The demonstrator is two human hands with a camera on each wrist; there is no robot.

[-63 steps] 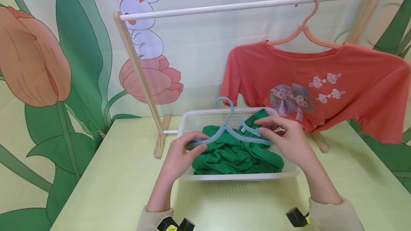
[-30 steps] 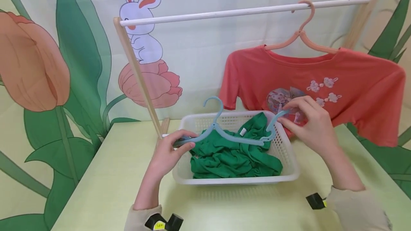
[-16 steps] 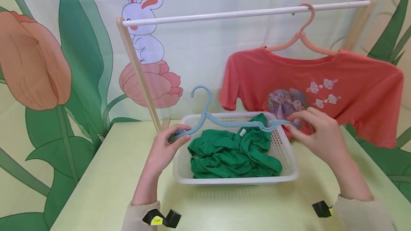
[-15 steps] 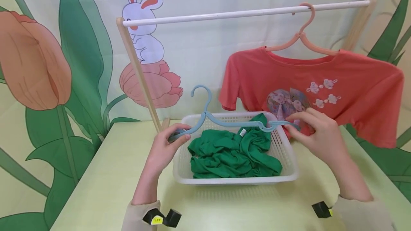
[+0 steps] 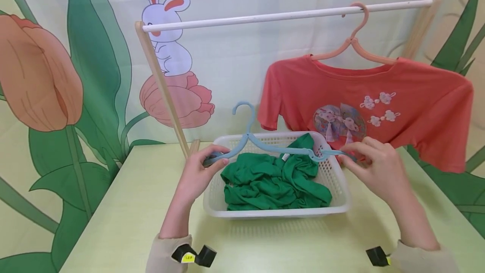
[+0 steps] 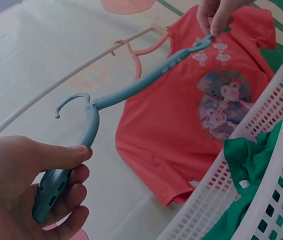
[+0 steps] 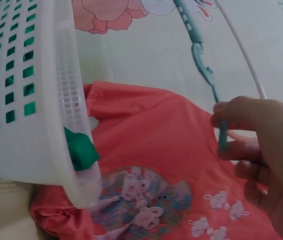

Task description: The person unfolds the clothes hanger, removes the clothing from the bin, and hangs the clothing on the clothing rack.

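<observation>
A light-blue clothes hanger (image 5: 248,135) is held up over the basket, its hook pointing upward. My left hand (image 5: 198,172) grips its left arm between thumb and fingers; the left wrist view shows the thumb lying on top of the hanger (image 6: 126,94). At the other end my right hand (image 5: 379,169) pinches the thin end piece, which is folded outward beyond a small curved joint. Below the hanger, a crumpled green garment (image 5: 276,184) with a white tag lies in the white plastic basket (image 5: 280,213). Neither hand touches the garment.
Behind the basket stands a rack with a white rail (image 5: 242,19) and wooden legs. A red T-shirt (image 5: 295,87) hangs on it from a pink hanger (image 5: 352,41), behind my right hand. Everything stands on a pale yellow-green table (image 5: 132,205) before a printed backdrop.
The hanger's right end piece was folded inward and has swung outward in my right hand. Both hands have moved apart, and the hanger has risen. Lately it has shifted slightly right and down.
</observation>
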